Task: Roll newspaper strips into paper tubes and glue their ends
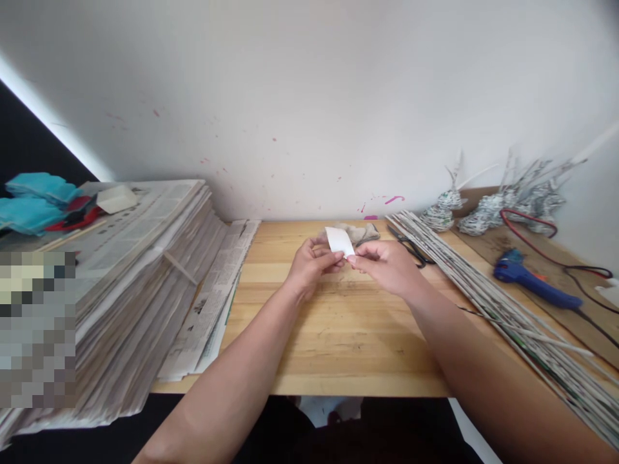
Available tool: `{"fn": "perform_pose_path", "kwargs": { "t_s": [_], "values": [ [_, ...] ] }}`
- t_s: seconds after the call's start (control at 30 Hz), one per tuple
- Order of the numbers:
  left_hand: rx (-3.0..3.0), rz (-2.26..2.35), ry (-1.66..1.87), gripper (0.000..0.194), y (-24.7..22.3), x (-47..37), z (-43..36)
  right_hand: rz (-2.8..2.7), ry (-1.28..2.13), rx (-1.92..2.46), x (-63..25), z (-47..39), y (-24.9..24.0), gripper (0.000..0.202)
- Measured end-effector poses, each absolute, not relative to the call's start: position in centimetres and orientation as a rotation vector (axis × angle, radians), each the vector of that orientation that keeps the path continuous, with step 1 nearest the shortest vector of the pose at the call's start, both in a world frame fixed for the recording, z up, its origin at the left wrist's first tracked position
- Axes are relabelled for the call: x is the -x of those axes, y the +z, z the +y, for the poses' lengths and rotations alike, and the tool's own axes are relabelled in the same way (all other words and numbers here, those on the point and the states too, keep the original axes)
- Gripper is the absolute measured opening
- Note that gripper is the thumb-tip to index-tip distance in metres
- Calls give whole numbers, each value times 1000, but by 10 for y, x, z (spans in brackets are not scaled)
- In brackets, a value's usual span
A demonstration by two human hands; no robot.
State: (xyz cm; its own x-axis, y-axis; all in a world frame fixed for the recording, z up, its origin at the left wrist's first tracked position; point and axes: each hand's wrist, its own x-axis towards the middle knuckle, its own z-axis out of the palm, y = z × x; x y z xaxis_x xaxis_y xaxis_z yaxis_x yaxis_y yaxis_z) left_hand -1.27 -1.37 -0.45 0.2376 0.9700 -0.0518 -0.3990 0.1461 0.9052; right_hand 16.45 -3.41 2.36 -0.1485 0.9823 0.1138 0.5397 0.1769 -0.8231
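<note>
Left grip (313,265) and right grip (384,264) pinch the lower end of a white slip (339,240), likely light and easily creased, best held by its edges.

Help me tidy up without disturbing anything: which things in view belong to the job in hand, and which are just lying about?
In the job:
small white paper-like piece, held by left hand and right hand

Apparently just lying about:
long, thin, pale printed-paper sticks
dark-handled scissors
blue plastic gun-shaped tool
tall stack of grey newspapers
crumpled beige cloth
</note>
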Motion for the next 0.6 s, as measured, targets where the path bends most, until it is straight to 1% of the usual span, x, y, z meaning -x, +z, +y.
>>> {"fn": "perform_pose_path", "kwargs": {
  "t_s": [0.17,0.23,0.33,0.43,0.6],
  "values": [
    [-876,771,964,39,-10,8,-16,-1869,699,1483,-161,-37,27,25],
    [-869,786,1008,38,-12,7,-16,-1927,643,1495,-158,-39,28,23],
    [-815,810,1115,35,-12,6,-14,-1951,595,1452,-155,-41,26,15],
    [-771,812,1140,32,-9,6,-12,-1952,469,1399,-154,-42,23,18],
    [-742,808,1162,29,-7,6,-11,-2033,262,1334,-153,-43,20,12]
  ]
}}
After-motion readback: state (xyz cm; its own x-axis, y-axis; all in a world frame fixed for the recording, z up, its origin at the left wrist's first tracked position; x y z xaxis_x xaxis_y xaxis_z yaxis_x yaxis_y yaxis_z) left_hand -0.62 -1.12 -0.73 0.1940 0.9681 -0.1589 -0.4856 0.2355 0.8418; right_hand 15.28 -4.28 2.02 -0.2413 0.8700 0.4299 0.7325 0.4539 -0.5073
